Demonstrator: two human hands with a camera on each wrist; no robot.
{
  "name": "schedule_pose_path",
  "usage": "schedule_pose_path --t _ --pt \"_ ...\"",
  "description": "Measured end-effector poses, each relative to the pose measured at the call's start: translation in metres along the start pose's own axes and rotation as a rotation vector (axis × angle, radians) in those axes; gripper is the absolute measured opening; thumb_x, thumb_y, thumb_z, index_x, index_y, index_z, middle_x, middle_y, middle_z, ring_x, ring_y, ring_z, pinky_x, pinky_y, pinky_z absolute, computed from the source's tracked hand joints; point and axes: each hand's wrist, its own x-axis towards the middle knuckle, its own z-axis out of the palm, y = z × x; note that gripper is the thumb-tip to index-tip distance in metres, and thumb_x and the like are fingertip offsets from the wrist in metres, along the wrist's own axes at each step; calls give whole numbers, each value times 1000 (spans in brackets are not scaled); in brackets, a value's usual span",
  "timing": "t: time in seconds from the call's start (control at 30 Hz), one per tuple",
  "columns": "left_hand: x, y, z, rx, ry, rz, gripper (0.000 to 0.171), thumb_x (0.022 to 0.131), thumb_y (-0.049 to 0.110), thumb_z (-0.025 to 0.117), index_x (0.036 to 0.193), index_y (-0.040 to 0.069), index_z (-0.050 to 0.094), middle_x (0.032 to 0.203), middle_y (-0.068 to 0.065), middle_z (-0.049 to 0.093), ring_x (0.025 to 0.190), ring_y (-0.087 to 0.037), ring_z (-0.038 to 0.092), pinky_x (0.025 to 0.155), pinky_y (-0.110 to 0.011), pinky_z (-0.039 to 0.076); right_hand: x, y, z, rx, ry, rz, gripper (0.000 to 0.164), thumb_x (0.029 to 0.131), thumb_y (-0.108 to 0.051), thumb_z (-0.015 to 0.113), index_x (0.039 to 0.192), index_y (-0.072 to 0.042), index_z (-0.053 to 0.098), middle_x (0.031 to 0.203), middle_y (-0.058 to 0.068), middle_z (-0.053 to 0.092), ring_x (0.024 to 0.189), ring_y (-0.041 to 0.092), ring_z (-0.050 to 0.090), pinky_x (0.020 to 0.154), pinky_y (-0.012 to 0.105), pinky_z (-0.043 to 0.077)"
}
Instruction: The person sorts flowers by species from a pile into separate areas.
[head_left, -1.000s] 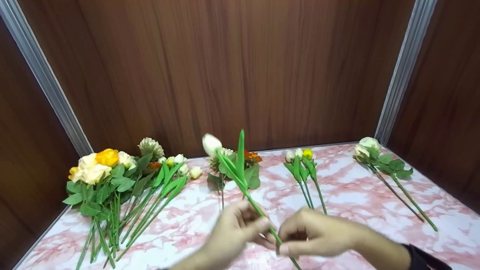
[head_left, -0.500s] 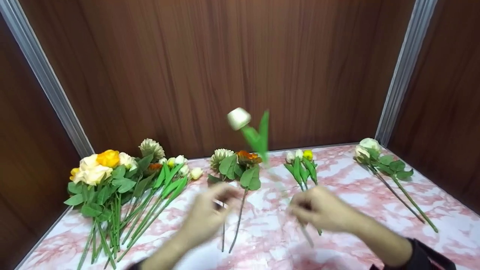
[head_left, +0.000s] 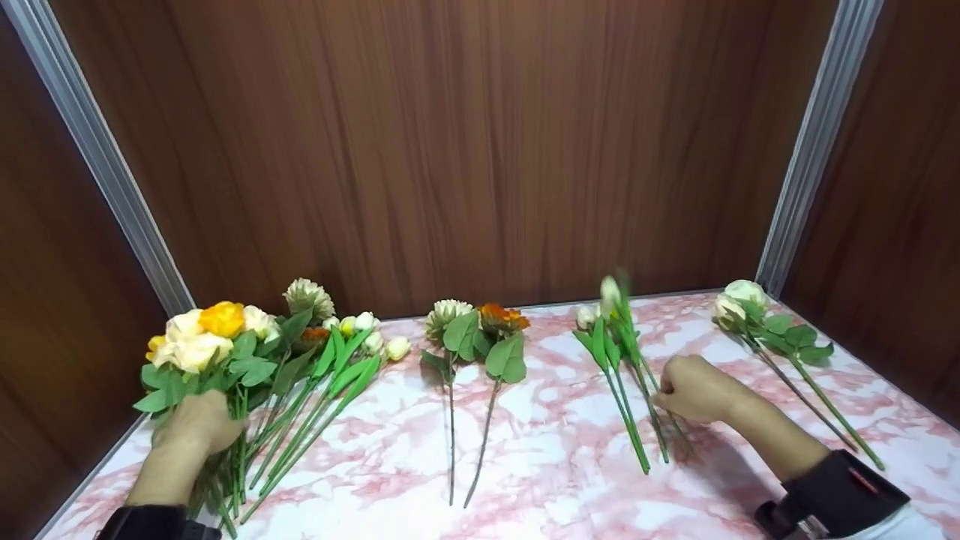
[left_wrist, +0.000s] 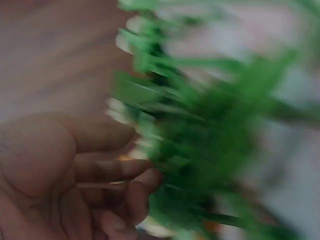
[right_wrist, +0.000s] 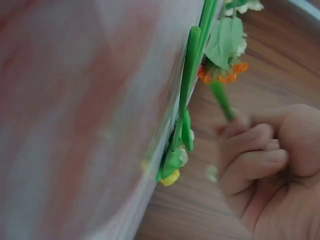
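Note:
My right hand (head_left: 697,390) pinches the stem of a white tulip (head_left: 610,292), whose blurred bloom is over the tulip group at the back right. In the right wrist view, a green stem (right_wrist: 221,100) comes out from the curled fingers. Under it lie white tulips (head_left: 586,317) with long green leaves. At the left, my left hand (head_left: 196,424) is over the stems of the big flower pile, just below the cream roses (head_left: 191,352). Its fingers are loosely bent beside blurred leaves (left_wrist: 215,120) in the left wrist view, with nothing seen in their grasp.
Within the left pile are an orange-yellow rose (head_left: 223,319) and more tulips (head_left: 352,360). A pale bloom (head_left: 448,319) and an orange flower (head_left: 504,316) lie mid-table. White roses (head_left: 742,300) lie far right. Brown panels (head_left: 480,150) enclose the marbled table (head_left: 540,465).
My left hand has let go of the tulip stem and moved left to the flower pile. The right hand has carried the white tulip right and lowered it over the tulip group.

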Motion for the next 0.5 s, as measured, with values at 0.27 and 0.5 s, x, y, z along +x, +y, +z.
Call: schedule_pose_path --t 0.27,0.5 --pt "11 -6 9 6 -58 78 36 83 25 62 91 -10 58 90 -31 61 78 -36 61 65 -45 50 -2 4 1 42 -141 20 28 79 -15 67 53 -9 62 44 4 59 38 14 57 45 24 46" --pt "10 -4 12 -67 -46 147 30 90 23 46 82 -5 55 80 -20 59 72 -28 56 64 -41 45 -5 3 4 -12 -140 1 21 77 -26 71 63 -13 62 51 -6 56 48 7 50 48 24 42"
